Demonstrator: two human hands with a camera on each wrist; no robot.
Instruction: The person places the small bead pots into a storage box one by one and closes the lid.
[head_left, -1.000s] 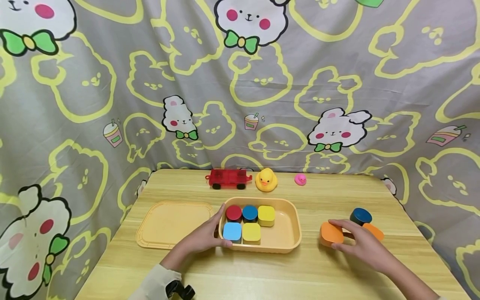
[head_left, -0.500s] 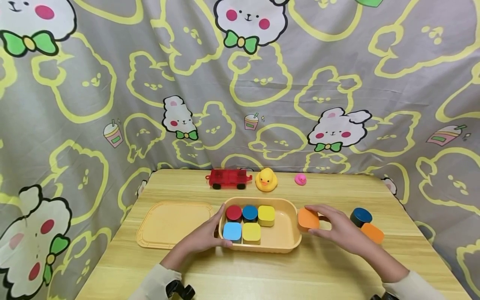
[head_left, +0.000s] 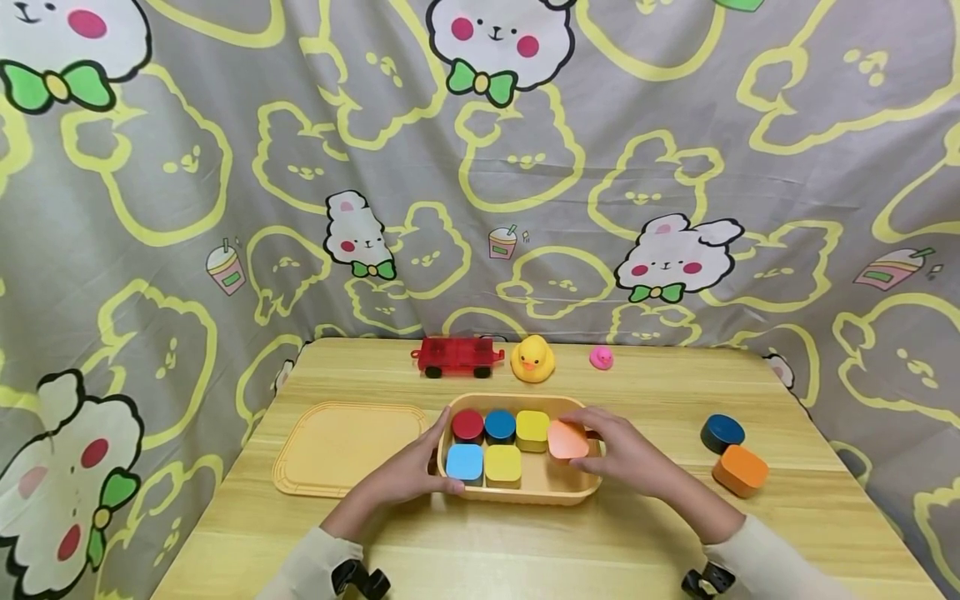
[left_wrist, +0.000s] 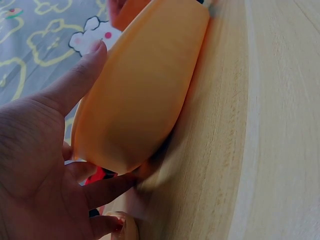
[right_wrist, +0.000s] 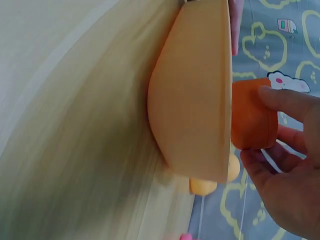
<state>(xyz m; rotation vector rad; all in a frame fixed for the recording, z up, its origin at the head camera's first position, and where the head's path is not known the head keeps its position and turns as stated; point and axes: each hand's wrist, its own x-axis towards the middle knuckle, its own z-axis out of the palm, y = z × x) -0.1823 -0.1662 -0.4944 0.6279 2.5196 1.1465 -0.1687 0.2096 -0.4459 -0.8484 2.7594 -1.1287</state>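
Note:
A pale orange tray (head_left: pixel 577 492) sits mid-table and holds red (head_left: pixel 467 424), dark blue (head_left: pixel 499 425), yellow (head_left: pixel 532 427), light blue (head_left: pixel 465 462) and a second yellow (head_left: pixel 502 464) block. My right hand (head_left: pixel 626 457) grips an orange block (head_left: pixel 567 439) over the tray's right part; in the right wrist view the orange block (right_wrist: pixel 252 120) shows above the tray wall (right_wrist: pixel 200 100). My left hand (head_left: pixel 408 471) holds the tray's left end, thumb on the rim; the left wrist view shows its fingers (left_wrist: pixel 75 90) against the tray (left_wrist: pixel 145 85).
A flat tray lid (head_left: pixel 341 446) lies left of the tray. A dark blue round block (head_left: pixel 722 432) and an orange block (head_left: pixel 741 470) lie at the right. A red toy wagon (head_left: pixel 457 356), yellow duck (head_left: pixel 532 359) and small pink duck (head_left: pixel 601 358) stand along the back edge.
My right hand lifted an orange block from the right of the table and carried it left, over the tray. The left hand stayed on the tray's left end.

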